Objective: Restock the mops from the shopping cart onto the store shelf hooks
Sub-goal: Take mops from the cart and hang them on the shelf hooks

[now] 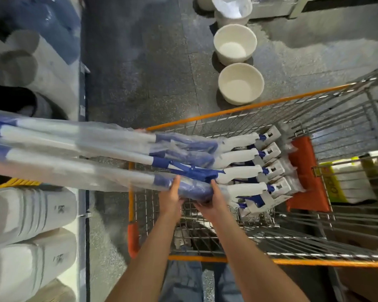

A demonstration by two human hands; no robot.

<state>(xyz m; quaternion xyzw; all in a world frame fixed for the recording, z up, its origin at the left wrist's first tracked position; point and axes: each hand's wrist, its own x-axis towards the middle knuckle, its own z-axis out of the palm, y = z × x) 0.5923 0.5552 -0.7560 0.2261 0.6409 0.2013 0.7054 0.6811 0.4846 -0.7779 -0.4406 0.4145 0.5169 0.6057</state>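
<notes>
Both hands are on the nearest of the plastic-wrapped spray mops, which lie in a bundle across the orange-rimmed shopping cart, heads down in the basket and handles jutting out over the rim toward the shelf at left. The left hand and the right hand both curl round the blue mid-section of that nearest mop, gripping it from below. This looks like the pick-up step: one mop being separated from the rest. The next move calls for lifting it clear of the cart wire without snagging its wrap or neighbours, then swinging it to a hook; no hooks are visible here.
</notes>
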